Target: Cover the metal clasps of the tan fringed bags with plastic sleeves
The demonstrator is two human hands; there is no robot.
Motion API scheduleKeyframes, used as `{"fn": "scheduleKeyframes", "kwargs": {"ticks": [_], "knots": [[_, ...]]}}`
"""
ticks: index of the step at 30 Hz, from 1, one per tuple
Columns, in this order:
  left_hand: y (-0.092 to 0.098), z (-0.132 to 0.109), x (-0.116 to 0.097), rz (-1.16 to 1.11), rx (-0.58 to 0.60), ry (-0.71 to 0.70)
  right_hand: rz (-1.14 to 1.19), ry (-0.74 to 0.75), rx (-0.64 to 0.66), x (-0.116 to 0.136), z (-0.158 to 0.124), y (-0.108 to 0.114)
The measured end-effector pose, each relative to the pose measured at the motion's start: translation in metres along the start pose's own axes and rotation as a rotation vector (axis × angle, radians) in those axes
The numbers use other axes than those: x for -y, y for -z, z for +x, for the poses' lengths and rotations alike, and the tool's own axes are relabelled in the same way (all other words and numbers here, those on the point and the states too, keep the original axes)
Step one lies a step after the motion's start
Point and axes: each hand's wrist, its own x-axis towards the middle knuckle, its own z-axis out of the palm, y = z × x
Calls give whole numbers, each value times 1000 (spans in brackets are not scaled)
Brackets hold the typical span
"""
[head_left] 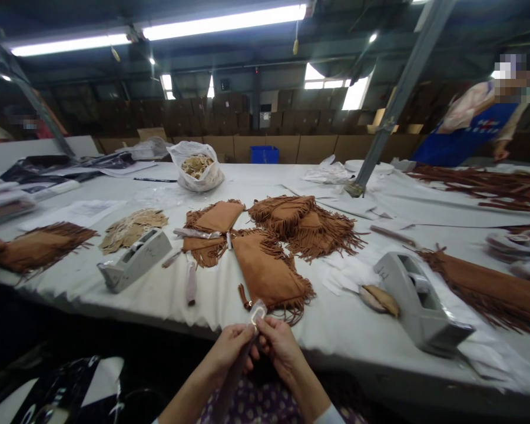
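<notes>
My left hand [231, 348] and my right hand [279, 343] meet at the table's near edge, both pinched on a small clear plastic strip [257, 314] with a long strip hanging down from it. Just beyond lies a brown suede fringed pouch [267, 272] flat on the white table [168, 294]. More fringed pouches [300, 224] are heaped behind it, and another pair [209, 229] lies to the left.
A grey tape dispenser [135, 259] stands at the left, a second one [419, 303] at the right. A plastic bag of tan pieces [196, 168] sits further back. Long fringe strips [486, 185] lie at the right, near a person in a blue apron [468, 135]. A metal post [380, 135] rises from the table.
</notes>
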Motion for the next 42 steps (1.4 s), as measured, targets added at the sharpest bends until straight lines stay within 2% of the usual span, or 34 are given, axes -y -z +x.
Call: {"fn": "scheduleKeyframes", "kwargs": {"ticks": [4,8,14,18,21,25,29,39,42], "knots": [[-2,2,7,-180,-110,52,-81,-22,-1,4,-5,-1],[-5,-3,-1,-284,-219,69,-83,-114,24,9,-6,-3],[-12,-8,-10,-314,-294,45,-76,-168,-14,13,1,-8],[-13,-4,-3,-326,-379,18,-86,-162,-41,12,5,-12],[-12,-1,2,-243,-425,-49,-90,-163,-46,12,5,-13],[-11,-1,-1,-47,-433,-180,-80,-184,-19,18,3,-13],[-13,-5,-8,69,-395,-228,-67,-204,-35,23,2,-14],[-16,-11,-9,81,-412,-230,5,-137,-237,12,10,-18],[-14,-11,-9,39,-449,-205,15,-148,-174,15,3,-15]]}}
